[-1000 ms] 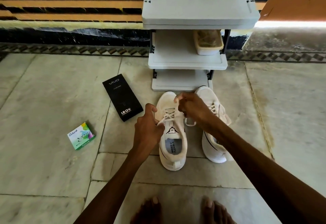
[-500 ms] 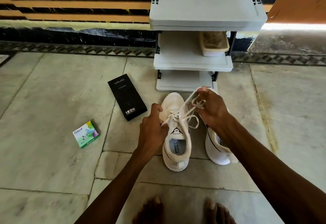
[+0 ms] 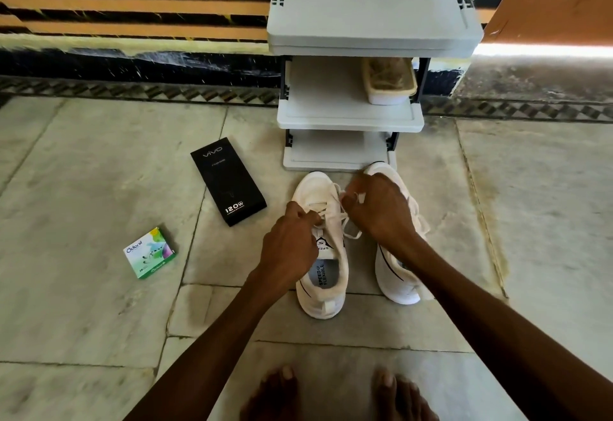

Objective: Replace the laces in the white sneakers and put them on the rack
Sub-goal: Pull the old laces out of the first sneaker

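Fingers of our left hand and right hand pinch the limp, light lace, probably best held near its ends.

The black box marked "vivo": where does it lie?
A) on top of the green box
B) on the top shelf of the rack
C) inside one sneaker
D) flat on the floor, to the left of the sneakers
D: the black box lies flat on the floor, left of the left white sneaker, apart from the green box and the rack.
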A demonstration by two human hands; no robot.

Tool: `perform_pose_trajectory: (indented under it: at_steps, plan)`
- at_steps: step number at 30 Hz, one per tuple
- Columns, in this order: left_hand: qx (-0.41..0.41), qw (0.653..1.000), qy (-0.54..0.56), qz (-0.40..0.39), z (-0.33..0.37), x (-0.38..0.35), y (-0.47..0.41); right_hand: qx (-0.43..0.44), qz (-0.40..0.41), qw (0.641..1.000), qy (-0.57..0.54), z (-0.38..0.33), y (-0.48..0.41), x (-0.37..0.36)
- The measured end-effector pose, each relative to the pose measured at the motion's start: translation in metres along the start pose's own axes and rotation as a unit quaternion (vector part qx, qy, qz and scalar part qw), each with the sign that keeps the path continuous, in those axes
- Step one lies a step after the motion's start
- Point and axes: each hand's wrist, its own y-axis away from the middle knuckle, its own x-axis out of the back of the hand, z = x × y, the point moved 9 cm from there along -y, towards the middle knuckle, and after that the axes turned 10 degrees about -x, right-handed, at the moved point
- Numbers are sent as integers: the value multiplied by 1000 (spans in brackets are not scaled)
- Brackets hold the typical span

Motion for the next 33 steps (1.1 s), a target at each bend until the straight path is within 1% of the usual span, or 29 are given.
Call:
perform_pose_trajectory:
  at_steps: [3,4,6,7,8,9,10,11,12,13,14,15,16,17,18,19,20,21,23,24,25,26,27,28,29,30,31,32,33]
  plan:
    - [-25,1000,-10,-10,5,-3,-4,16,-70,993,89,-6,24,-22]
    - [-26,1000,3,-10,5,-4,-5,14,-81,989,121,-6,30,-28]
    - [-22,999,43,-9,1,-6,-12,17,-65,988,138,-5,37,-33]
    - [-10,997,77,-1,-1,-6,-15,21,-53,990,125,-5,39,-33]
    - [17,989,144,6,-7,-7,-16,22,-45,993,104,-3,39,-33]
    - [66,962,266,14,-16,-10,-16,18,-43,996,81,0,39,-32]
    - [133,888,438,29,-26,-16,-14,9,-44,997,61,4,39,-31]
    - [198,767,608,57,-32,-22,-11,-3,-45,998,45,9,38,-30]
    - [246,635,727,86,-33,-28,-5,-17,-47,998,27,13,37,-29]
    - [268,552,782,112,-35,-30,-1,-29,-51,998,9,17,36,-29]
    - [274,534,791,118,-37,-31,1,-37,-54,998,-7,20,35,-30]
    - [266,569,770,110,-38,-28,-1,-42,-57,997,-18,22,34,-30]
    - [243,651,714,89,-38,-21,-3,-44,-58,997,-24,24,33,-30]
    - [199,766,610,49,-36,-12,-7,-45,-61,997,-27,25,32,-31]
    - [136,873,468,-2,-32,-2,-10,-47,-65,996,-32,26,31,-32]
    - [69,943,321,-45,-26,4,-14,-51,-69,996,-38,28,31,-33]
    - [10,974,214,-72,-19,7,-15,-56,-72,995,-44,28,31,-33]
    - [-32,985,150,-73,-13,10,-18,-59,-73,994,-49,28,31,-33]
    - [-81,994,75,-19,2,24,-21,-61,-73,994,-53,28,31,-34]
    - [-61,991,114,32,-1,32,-24,-63,-74,994,-50,29,31,-35]
    - [4,968,229,99,-15,41,-26,-64,-77,994,-45,29,30,-35]
    - [101,896,404,155,-39,41,-26,-65,-79,994,-40,30,30,-35]
    - [177,765,590,189,-56,33,-23,-66,-78,994,-37,31,28,-35]
    - [231,645,706,182,-65,19,-19,-72,-78,994,-38,34,26,-34]
    - [245,616,734,147,-69,12,-16,-78,-82,993,-40,35,25,-35]
    - [247,674,690,92,-73,9,-12,-83,-89,992,-40,35,24,-36]
    - [232,780,582,15,-72,7,-6,-83,-95,991,-41,35,23,-38]
    - [191,871,446,-74,-63,5,-1,-83,-97,991,-42,35,23,-38]
    - [140,918,343,-142,-49,4,4,-84,-98,991,-44,36,22,-39]
